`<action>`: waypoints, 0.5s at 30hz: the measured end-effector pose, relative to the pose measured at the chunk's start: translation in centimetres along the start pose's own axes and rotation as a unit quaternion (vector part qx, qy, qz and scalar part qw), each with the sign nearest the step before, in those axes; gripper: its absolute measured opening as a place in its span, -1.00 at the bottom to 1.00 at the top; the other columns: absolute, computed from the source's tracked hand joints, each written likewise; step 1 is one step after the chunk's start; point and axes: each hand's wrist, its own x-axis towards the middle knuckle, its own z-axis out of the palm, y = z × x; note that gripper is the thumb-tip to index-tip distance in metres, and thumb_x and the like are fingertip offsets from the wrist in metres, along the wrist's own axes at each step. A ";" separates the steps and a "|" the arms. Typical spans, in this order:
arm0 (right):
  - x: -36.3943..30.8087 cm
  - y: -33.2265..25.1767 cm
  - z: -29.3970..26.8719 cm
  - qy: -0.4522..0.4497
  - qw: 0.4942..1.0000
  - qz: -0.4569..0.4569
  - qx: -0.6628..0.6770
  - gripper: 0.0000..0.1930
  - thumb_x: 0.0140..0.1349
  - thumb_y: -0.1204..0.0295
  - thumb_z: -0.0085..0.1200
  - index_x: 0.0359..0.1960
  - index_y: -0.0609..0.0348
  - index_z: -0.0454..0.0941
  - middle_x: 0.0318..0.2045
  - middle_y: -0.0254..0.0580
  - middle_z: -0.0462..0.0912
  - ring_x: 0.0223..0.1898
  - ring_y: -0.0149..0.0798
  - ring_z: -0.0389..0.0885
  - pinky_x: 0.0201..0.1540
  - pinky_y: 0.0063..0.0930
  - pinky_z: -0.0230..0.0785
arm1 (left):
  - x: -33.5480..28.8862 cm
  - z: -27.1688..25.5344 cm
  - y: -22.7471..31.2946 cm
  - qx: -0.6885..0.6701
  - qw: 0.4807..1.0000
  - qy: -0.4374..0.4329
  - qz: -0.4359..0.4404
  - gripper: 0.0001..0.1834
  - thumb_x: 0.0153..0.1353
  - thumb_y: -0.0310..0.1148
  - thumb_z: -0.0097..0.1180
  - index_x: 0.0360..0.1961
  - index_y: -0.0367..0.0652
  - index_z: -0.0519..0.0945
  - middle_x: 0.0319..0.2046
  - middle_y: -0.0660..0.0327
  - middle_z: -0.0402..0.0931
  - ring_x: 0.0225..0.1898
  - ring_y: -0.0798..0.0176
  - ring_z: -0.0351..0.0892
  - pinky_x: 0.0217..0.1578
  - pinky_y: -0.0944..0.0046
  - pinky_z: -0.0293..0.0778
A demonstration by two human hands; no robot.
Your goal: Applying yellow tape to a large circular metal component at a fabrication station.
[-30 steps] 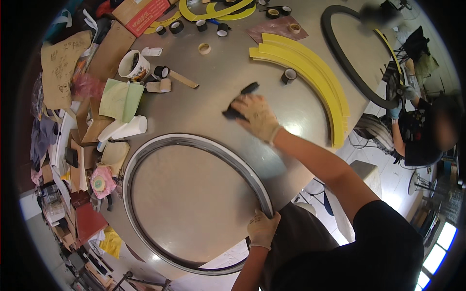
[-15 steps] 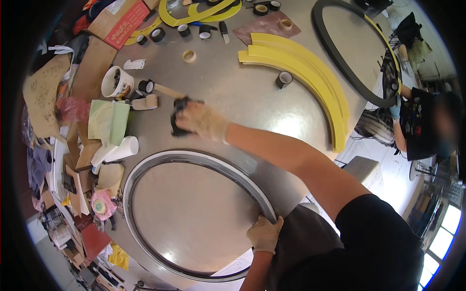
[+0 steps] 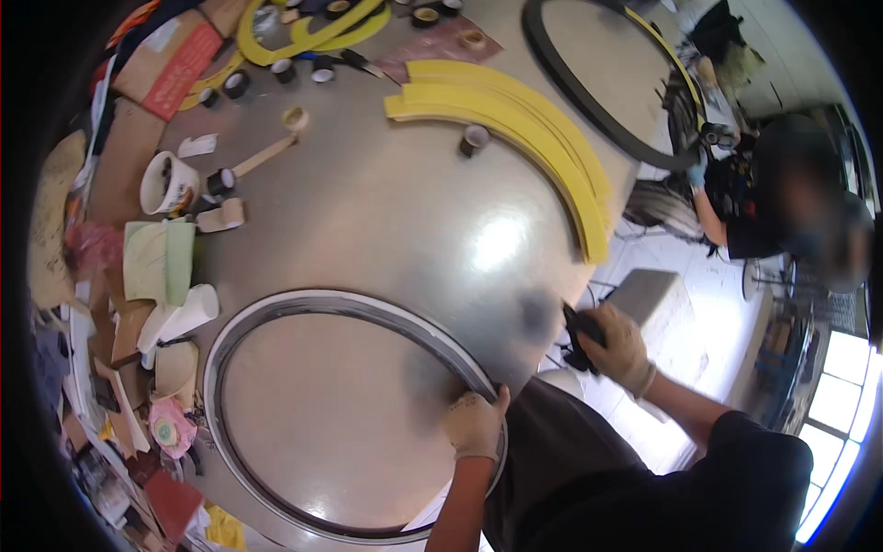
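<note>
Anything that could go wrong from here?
1. The ring overhangs the table edge and only the left hand grips it; it might tip if released.
2. The right hand holds a black item apparently beyond that edge; dropped, it could hit the floor.
3. The yellow strips end near the edge; a bump might dislodge them.

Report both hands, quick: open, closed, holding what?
Left hand, pale-gloved: closed on the large grey round hoop, at its right side; material unclear.
Right hand, pale-gloved: closed on a dark black, irregularly shaped item; material unclear.
</note>
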 end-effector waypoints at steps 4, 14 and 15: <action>12.1 -8.6 0.0 0.067 0.963 -0.249 0.073 -0.51 0.06 0.45 0.27 0.09 0.14 0.52 -0.02 -0.02 0.55 0.09 0.09 0.48 0.16 -0.12 0.35 | -0.1 -2.3 0.9 0.071 0.997 -0.016 -0.007 -0.26 0.25 0.38 -0.05 -0.37 -0.18 0.71 -0.33 -0.05 0.71 -0.29 -0.08 0.73 -0.18 0.01 0.59; -0.2 4.6 8.6 0.081 0.992 -0.068 -0.064 -0.41 -0.04 0.57 0.23 0.13 -0.03 0.53 0.12 -0.09 0.52 0.23 0.07 0.42 0.29 -0.12 0.33 | 4.8 -4.4 2.1 0.073 0.982 0.167 -0.039 -0.16 0.34 0.30 -0.11 0.04 -0.47 0.47 -0.24 -0.11 0.68 -0.31 -0.11 0.72 -0.29 0.01 0.62; -3.1 5.0 7.2 0.052 0.996 0.011 0.069 -0.45 -0.01 0.59 0.20 0.12 0.03 0.53 0.04 -0.06 0.55 0.13 0.07 0.50 0.22 -0.14 0.38 | 5.0 -4.3 1.8 0.071 0.982 0.171 -0.032 -0.16 0.34 0.30 -0.11 0.04 -0.47 0.47 -0.24 -0.11 0.68 -0.31 -0.11 0.72 -0.29 0.01 0.62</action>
